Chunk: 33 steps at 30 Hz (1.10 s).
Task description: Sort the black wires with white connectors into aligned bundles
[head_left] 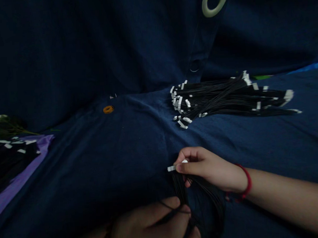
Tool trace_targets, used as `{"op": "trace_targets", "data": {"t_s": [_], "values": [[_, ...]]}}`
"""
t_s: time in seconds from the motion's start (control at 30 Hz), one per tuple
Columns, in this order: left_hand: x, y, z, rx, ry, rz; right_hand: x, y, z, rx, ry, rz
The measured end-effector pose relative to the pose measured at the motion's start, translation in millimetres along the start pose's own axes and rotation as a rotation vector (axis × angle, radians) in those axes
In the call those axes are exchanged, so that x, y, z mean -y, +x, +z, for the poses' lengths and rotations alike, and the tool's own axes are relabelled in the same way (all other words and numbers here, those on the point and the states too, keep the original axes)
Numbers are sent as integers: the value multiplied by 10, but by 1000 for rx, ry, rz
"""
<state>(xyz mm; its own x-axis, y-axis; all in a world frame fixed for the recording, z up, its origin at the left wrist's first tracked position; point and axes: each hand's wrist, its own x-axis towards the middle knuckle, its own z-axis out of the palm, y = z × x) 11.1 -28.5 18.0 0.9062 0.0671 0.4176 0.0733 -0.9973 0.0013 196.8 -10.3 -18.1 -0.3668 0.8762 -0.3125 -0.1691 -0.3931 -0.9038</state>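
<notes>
My right hand [203,168], with a red cord bracelet [247,185] at its wrist, pinches the white connector ends [171,168] of a black wire bundle [215,198]. The wires hang from it in a loop towards the bottom of the view. Lower and to the left, my left hand [155,224] has its fingers round wires of the same bundle; it is dim and slightly blurred. Beyond my hands lies a pile of black wires [217,98] with white connectors at both ends.
Dark blue cloth [117,151] lies under everything and rises at the back. An orange-brown coil [108,109] sits left of centre. At the far left, more black wires [6,158] lie on a purple sheet [45,145] beside green stems [9,127]. A pale ring [206,7] is at the top.
</notes>
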Motion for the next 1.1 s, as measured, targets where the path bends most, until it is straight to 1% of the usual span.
{"op": "trace_targets", "data": {"t_s": [0.07, 0.13, 0.17, 0.23, 0.33, 0.4, 0.47, 0.53, 0.57, 0.67, 0.73, 0.87, 0.93, 1.0, 1.07, 1.1], "values": [[35, 7, -77, 1, 18, -3, 10, -3, 3, -4, -6, 1], [53, -11, -118, 21, -54, -43, 11, -4, 3, 3, -16, -5], [56, -23, -121, 27, -94, -55, 8, -4, 2, 5, -21, -11], [60, -48, -97, -1, -146, -117, -3, -2, -3, 11, -19, -24], [90, -79, -10, -130, -244, -239, -22, 5, -13, 19, 3, -30], [139, -105, 52, -259, -308, -261, -27, 9, -20, 9, 31, -18], [206, -142, 97, -357, -323, -207, -23, 11, -27, 0, 68, 0], [273, -187, 129, -429, -316, -151, -17, 13, -37, 6, 87, 11], [301, -209, 144, -468, -315, -149, -16, 13, -44, 17, 85, 13], [361, -259, 195, -604, -357, -242, -27, 17, -65, 42, 59, 7], [390, -268, 239, -655, -457, -310, -44, 20, -80, 61, 50, 8], [443, -257, 324, -694, -751, -438, -61, 19, -105, 103, 46, 13], [469, -256, 354, -724, -830, -500, -49, 16, -115, 114, 43, 22], [493, -263, 371, -731, -875, -530, -28, 13, -122, 118, 52, 37], [510, -272, 374, -689, -920, -518, -7, 12, -128, 117, 78, 50], [515, -273, 370, -641, -935, -501, 0, 12, -131, 113, 98, 57]]}}
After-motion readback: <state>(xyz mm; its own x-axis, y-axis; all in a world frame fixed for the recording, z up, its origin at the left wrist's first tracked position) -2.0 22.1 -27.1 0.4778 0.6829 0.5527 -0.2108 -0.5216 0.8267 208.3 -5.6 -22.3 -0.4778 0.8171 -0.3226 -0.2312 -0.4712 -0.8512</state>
